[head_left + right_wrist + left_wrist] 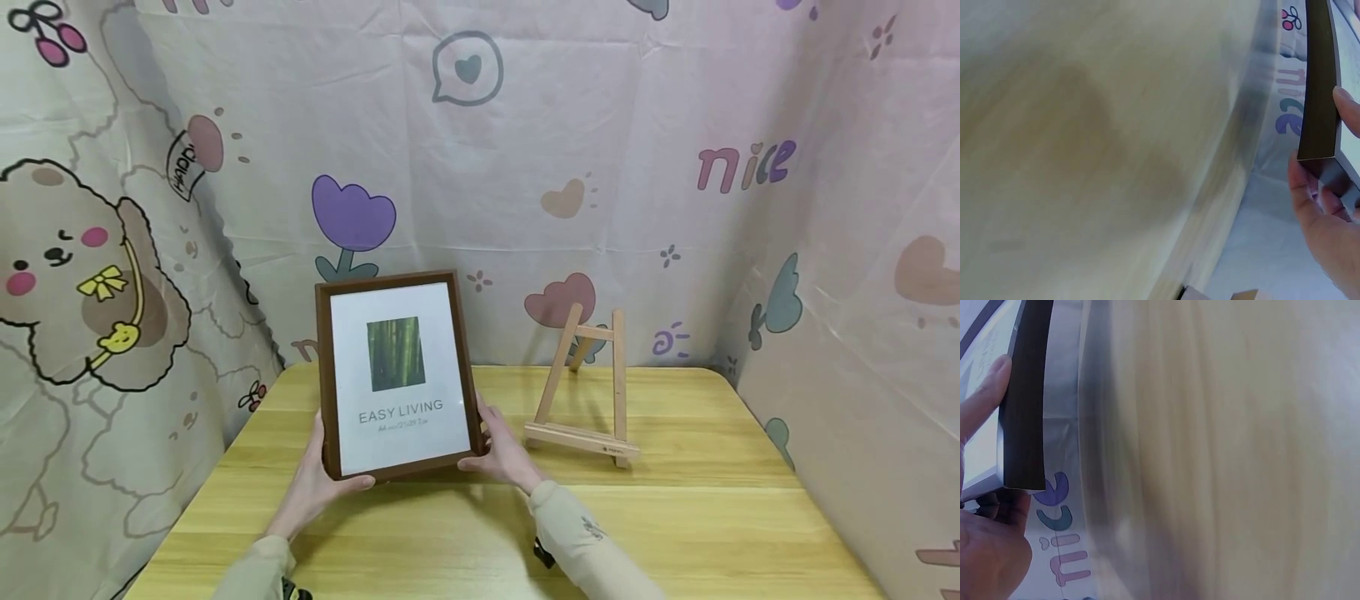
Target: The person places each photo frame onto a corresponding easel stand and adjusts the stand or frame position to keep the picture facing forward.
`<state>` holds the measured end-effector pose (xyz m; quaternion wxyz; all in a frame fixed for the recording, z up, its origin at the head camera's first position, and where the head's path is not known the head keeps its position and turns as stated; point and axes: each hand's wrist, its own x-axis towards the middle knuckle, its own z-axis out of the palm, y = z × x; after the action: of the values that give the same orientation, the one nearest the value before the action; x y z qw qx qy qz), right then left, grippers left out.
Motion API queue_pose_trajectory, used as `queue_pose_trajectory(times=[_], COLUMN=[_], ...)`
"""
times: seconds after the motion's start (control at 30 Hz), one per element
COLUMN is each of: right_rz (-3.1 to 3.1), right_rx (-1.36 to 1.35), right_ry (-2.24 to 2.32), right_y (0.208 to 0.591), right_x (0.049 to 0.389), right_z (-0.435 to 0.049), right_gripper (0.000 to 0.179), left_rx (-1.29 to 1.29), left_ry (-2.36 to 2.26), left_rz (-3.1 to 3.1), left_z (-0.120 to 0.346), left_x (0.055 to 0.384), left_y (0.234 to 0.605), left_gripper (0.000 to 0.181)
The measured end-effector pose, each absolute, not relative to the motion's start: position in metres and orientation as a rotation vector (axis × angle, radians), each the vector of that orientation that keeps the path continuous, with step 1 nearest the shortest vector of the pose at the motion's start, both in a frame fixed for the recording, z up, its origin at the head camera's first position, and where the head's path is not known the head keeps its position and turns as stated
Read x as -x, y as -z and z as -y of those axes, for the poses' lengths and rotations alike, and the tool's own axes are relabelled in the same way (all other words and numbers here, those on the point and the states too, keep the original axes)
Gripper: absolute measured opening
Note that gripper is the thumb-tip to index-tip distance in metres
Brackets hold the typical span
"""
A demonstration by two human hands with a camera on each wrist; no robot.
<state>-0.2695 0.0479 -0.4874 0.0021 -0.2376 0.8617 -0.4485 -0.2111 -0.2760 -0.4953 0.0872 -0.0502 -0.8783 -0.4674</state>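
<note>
A picture frame point(400, 433) with a brown border and a bamboo print marked EASY LIVING is held tilted above the table. My left hand point(311, 483) grips its lower left corner, thumb over the bottom edge and fingers behind. At the lower right corner my right hand point(502, 450) holds it the same way. In the left wrist view the left thumb point(988, 394) presses the front of the dark border. The right wrist view shows the right fingers point(1302, 194) wrapped behind the frame's corner. A small wooden easel point(581, 436) stands to the right of the right hand.
The light wooden table point(697, 500) has rounded far corners. Behind it and along both sides hangs a pale cloth point(465, 183) printed with cartoon flowers, hearts and a bear. The easel's lower ledge faces the front.
</note>
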Motion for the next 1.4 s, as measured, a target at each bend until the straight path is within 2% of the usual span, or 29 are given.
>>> queue_pose_trajectory(times=[0.5, 1.4], right_rz=[-2.783, -2.907], right_rx=[0.684, 0.645], right_ry=[1.420, 1.504], right_y=[0.479, 0.470], right_x=[0.262, 0.255], right_z=[-0.071, -0.117], right_gripper=[0.122, 0.117], left_rx=[0.223, 0.391], left_ry=[1.330, 1.307], left_rz=[2.563, 2.471], left_z=[0.254, 0.206], left_x=[0.222, 0.242], left_y=[0.493, 0.478], left_gripper=[0.144, 0.145])
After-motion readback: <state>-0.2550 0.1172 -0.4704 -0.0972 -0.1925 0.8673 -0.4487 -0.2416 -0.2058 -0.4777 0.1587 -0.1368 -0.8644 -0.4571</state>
